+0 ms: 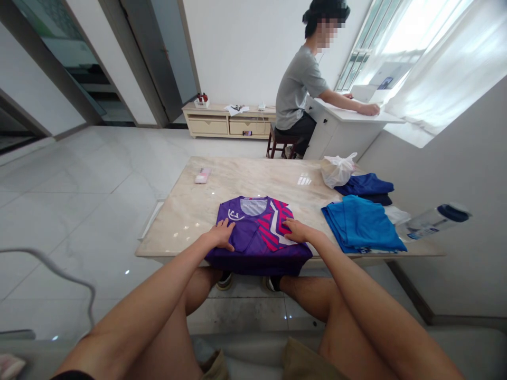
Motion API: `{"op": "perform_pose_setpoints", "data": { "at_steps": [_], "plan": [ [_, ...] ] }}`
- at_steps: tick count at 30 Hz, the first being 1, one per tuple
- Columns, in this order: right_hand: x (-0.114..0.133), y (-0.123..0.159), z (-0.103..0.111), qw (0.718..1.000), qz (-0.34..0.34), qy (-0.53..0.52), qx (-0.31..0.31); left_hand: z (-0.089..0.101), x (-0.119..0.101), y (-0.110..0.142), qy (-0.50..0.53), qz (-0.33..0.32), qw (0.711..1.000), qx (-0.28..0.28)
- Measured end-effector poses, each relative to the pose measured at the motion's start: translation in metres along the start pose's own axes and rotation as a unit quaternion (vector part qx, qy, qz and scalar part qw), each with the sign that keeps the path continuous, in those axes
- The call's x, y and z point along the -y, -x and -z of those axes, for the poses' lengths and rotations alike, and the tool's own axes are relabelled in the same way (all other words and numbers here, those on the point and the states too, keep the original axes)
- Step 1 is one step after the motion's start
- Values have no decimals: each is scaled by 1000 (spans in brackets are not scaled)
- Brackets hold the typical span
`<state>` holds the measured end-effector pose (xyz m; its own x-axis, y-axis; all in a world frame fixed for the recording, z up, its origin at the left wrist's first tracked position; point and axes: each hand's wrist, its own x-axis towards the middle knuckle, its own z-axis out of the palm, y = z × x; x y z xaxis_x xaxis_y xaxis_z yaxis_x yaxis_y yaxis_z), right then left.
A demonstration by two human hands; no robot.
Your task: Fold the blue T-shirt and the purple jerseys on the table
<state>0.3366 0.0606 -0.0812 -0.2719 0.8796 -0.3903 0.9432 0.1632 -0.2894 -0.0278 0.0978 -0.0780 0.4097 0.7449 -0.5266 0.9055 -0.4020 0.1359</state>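
Note:
A purple jersey (247, 232) with pink and white zigzags lies on the marble-topped table (174, 216), partly folded. Its neckline points away from me, and its lower part hangs over the near edge. Flat on its left side rests my left hand (223, 234), fingers spread. My right hand (296, 230) lies on the right side, on the pink pattern, also with fingers stretched out. Neither hand grips the cloth.
To the right are folded blue clothes (360, 224), darker blue garments (366, 184), a white plastic bag (338, 170) and a water bottle (433, 221). A small pink packet (203, 176) lies at the far left. Beyond, a person (299, 79) sits at a white desk (340, 113).

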Motion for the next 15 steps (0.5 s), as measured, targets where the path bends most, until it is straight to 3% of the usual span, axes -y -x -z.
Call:
{"op": "perform_pose_setpoints", "data": {
  "at_steps": [15],
  "plan": [
    [-6,-2,-2,1000,5,6,4,2,0,1,8,4,1000,11]
  ]
}}
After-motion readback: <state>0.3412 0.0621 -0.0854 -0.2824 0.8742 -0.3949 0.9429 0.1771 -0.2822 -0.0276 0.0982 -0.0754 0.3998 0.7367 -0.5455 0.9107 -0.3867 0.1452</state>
